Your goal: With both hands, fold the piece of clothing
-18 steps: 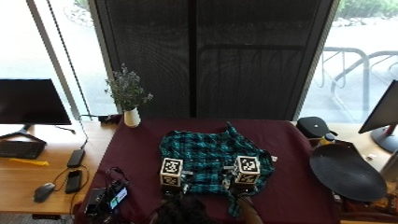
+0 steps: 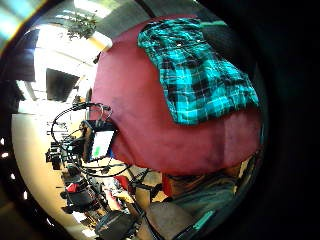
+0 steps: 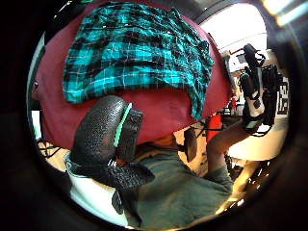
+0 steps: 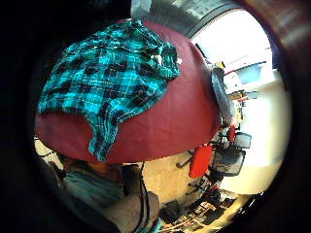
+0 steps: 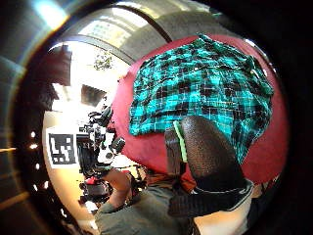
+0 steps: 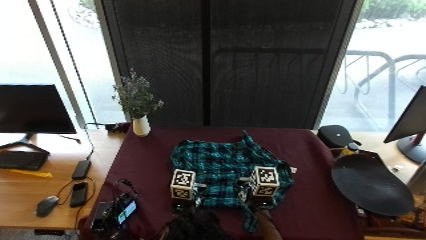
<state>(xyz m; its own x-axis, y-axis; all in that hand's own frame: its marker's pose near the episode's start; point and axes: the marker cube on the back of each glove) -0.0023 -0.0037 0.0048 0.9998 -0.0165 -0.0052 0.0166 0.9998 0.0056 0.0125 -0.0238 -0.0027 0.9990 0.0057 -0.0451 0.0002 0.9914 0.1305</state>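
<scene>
A teal-and-black plaid shirt (image 6: 229,172) lies spread and rumpled at the middle of the outside view, on a surface (image 6: 153,165) covered in dark red cloth. One narrow strip of the shirt trails toward the near edge at lower centre, and in the right little finger side palm view that strip (image 4: 103,133) hangs close to the edge of the cloth. Bare red cloth shows on both sides of the shirt, wider at the right of the frame. The left hand (image 6: 181,197) and the right hand (image 6: 261,196) are at the shirt's near hem, low in the frame; whether they touch it, I cannot tell. Each thumb side palm view shows 1 gloved thumb held out and gripping nothing, but I cannot tell how the other fingers stand on either hand. A white vase (image 6: 140,126) with a sprig stands at the upper left corner of the red cloth. A small device (image 6: 120,212) with a lit screen sits at the lower left. A dark round chair (image 6: 371,183) is beyond the right edge, and a wooden desk (image 6: 26,187) with a monitor (image 6: 33,110), keyboard (image 6: 20,160) and mouse (image 6: 46,205) adjoins the left.
</scene>
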